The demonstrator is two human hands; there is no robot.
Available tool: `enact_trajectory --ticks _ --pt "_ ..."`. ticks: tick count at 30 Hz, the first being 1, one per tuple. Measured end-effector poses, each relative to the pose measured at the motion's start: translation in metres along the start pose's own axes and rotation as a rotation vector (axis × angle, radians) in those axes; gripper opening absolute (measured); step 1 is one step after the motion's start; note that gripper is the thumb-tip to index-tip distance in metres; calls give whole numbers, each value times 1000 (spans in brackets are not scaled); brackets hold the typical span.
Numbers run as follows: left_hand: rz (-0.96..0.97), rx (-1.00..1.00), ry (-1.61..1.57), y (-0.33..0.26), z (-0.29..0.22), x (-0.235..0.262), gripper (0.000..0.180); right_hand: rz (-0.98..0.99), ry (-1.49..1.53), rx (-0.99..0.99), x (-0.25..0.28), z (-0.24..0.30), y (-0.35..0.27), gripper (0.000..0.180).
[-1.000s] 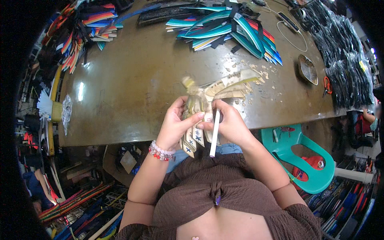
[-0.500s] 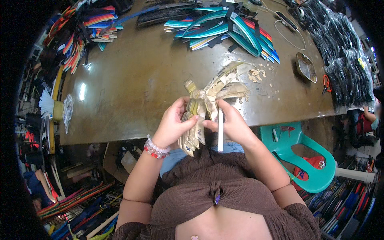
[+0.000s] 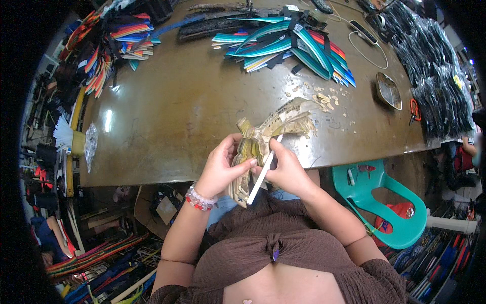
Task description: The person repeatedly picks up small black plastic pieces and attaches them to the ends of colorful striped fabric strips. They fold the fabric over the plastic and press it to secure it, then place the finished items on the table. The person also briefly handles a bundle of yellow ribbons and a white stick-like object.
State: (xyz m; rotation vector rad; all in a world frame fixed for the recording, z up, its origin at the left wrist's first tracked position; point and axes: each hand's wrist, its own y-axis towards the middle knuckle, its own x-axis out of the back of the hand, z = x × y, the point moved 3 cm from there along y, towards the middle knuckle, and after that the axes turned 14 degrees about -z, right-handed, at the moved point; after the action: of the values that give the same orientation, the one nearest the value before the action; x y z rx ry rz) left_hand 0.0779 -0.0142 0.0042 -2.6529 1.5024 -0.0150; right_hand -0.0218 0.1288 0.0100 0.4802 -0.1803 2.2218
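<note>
A worn bundle of yellowish strips (image 3: 289,119), bound at its middle and bearing dark handwritten marks, fans out over the table's near edge. My left hand (image 3: 218,169) grips its near part, thumb on top and fingers curled behind. Between the thumb and fingers of my right hand (image 3: 291,169) is a slim white stick (image 3: 259,185), slanting across the bundle with its lower end toward my left. That hand is close against the bundle's right side; whether its fingers also pinch a strip is hidden. Small pale scraps (image 3: 326,99) lie beyond the strips.
Teal and multicoloured strips (image 3: 283,43) are piled at the table's far side, with another colourful stack (image 3: 129,38) far left. To the right are a shallow dish (image 3: 388,91), orange-handled scissors (image 3: 415,110) and plastic-wrapped black bundles (image 3: 430,66). A green plastic chair (image 3: 405,223) stands below the table edge.
The white stick has swung from nearly upright to a slant, its lower end moving left. The bundle's far strips have dropped slightly nearer to me, and the right hand has shifted a little left.
</note>
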Motion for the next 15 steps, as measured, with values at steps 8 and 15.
enact_trajectory --ticks 8,15 --pt "9 -24 260 3 6 18 48 48 143 -97 9 -10 5 45" --pt "-157 -15 20 -6 23 6 47 128 374 -495 -3 -8 2 26"
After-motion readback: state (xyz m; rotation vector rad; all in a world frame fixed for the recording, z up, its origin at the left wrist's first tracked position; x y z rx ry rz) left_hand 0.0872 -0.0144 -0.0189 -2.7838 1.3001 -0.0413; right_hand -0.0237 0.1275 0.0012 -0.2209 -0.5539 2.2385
